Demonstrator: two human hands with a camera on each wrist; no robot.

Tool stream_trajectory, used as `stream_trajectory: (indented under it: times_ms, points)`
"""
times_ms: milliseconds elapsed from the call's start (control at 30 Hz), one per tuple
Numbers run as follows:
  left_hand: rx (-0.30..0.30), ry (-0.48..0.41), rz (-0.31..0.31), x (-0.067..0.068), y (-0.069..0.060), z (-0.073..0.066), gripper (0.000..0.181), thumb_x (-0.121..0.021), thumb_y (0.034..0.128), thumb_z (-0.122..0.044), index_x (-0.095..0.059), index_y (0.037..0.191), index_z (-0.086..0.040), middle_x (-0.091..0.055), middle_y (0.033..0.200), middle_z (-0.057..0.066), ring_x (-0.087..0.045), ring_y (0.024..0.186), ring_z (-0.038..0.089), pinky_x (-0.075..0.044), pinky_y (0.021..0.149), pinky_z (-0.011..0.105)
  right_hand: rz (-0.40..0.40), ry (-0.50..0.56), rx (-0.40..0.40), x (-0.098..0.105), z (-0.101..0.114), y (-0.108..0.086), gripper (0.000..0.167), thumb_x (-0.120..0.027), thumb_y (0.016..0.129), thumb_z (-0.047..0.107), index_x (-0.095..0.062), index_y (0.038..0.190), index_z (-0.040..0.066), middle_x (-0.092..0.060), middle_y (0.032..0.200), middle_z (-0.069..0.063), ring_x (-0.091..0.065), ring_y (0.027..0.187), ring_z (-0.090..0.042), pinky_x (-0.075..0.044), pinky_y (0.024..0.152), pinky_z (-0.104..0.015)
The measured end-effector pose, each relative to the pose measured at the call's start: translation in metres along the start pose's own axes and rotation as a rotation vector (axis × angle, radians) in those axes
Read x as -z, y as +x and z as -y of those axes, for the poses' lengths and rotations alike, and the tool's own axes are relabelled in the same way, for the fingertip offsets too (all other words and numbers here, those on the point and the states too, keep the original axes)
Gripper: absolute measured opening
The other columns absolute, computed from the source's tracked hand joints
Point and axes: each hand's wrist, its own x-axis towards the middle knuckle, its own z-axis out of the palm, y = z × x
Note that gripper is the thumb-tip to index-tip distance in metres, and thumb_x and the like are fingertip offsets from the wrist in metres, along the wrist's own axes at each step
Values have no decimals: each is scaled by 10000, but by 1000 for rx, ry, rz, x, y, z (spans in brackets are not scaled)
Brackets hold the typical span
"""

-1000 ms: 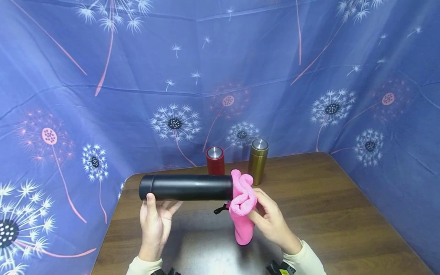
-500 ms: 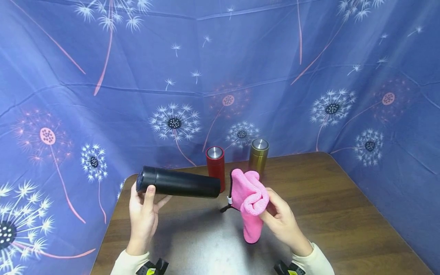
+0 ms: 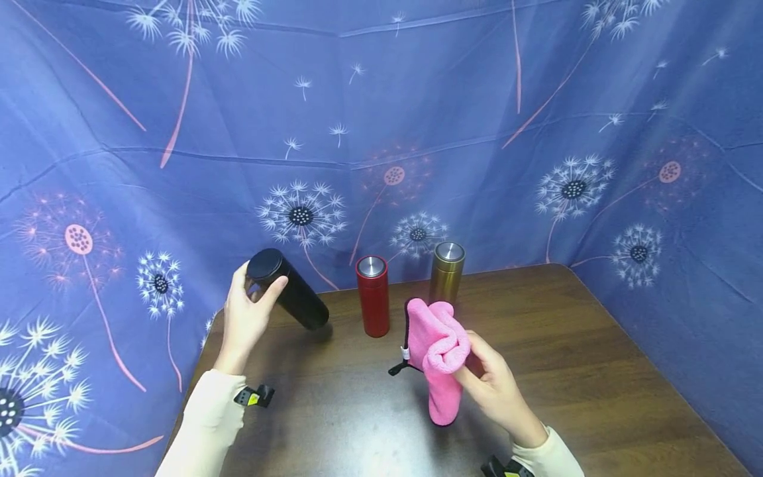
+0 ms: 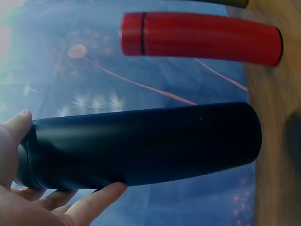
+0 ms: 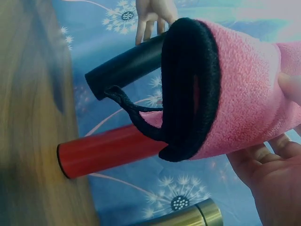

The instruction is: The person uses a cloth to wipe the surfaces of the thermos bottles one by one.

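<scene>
My left hand (image 3: 247,318) grips a black thermos flask (image 3: 301,295) around its cap end. The flask leans with its cap up and to the left, its base low over the table's back left; whether the base touches the wood I cannot tell. In the left wrist view the thumb lies on one side of the flask (image 4: 141,146) and the fingers on the other. My right hand (image 3: 495,387) holds a folded pink cloth (image 3: 440,338) with black edging and a black loop, its lower part hanging down. The cloth (image 5: 244,84) hides part of that hand in the right wrist view.
A red thermos flask (image 3: 373,298) stands upright at the back middle of the brown wooden table (image 3: 566,344). Right of it stands a gold flask (image 3: 447,271), its lower part hidden by the cloth. A blue dandelion-print curtain (image 3: 477,132) encloses the back and sides.
My left hand has drawn the black flask left, away from the cloth, and tipped it from level toward upright, base lowered. The cloth in my right hand has shifted slightly right.
</scene>
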Motion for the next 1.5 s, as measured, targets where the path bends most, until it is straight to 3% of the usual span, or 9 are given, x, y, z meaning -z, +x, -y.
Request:
stream_trajectory:
  times_ms: [200,300,500,933,1133,1267,1400,1500]
  points:
    - [45,133,29,-13,15,20,794,-775,833,-529,-458,1478,-189,-577,1373,126,-564,1233,279,-476,1010,466,-11,-37,-49,3,-2,-3,481,-608,810,-272,-583,1241,-59,-625,1113,-79,-600,1012,-135,-523,885,-224]
    - [64,160,38,-18,16,31,815,-767,826,-558,-450,1482,-192,-581,1369,142,-585,1191,302,-479,981,476,-10,-60,-85,4,-3,-5,469,-620,816,-256,-588,1236,-48,-626,1106,-63,-596,994,-125,-525,866,-217]
    - [81,180,46,-25,19,44,825,-762,833,-555,-443,1481,-156,-571,1371,179,-586,1174,346,-484,958,493,-3,-61,-81,5,-6,-8,472,-606,814,-269,-588,1231,-48,-621,1120,-64,-587,994,-119,-520,832,-208]
    - [67,205,59,-32,19,53,801,-771,835,-536,-461,1457,-138,-578,1363,179,-569,1224,346,-485,1000,494,-15,-41,-99,6,-11,-13,447,-592,832,-261,-581,1230,-58,-624,1128,-71,-597,1005,-119,-526,830,-213]
    - [127,250,128,-29,21,50,933,-743,819,-610,-351,1536,-159,-520,1426,205,-585,1197,385,-477,999,521,-16,-29,-111,7,-13,-14,412,-604,855,-227,-579,1231,-61,-623,1128,-57,-595,994,-125,-527,808,-212]
    - [156,253,120,-25,15,47,1048,-758,795,-623,-258,1576,-135,-475,1468,209,-550,1241,388,-452,1014,537,-19,-19,-129,7,-13,-15,429,-598,850,-242,-570,1244,-74,-627,1145,-57,-597,1036,-121,-524,844,-215]
    - [113,290,79,-21,-2,43,1038,-772,800,-592,-295,1549,-55,-446,1482,223,-454,1331,389,-385,1069,551,-32,-32,-124,9,-14,-16,449,-587,836,-263,-563,1249,-88,-633,1158,-57,-601,1065,-117,-514,884,-211]
    - [85,323,83,-19,-19,38,1019,-771,810,-580,-324,1527,-9,-418,1499,230,-420,1353,402,-362,1082,562,-42,-45,-114,10,-15,-17,456,-583,833,-267,-561,1253,-92,-635,1158,-50,-604,1066,-111,-509,899,-206]
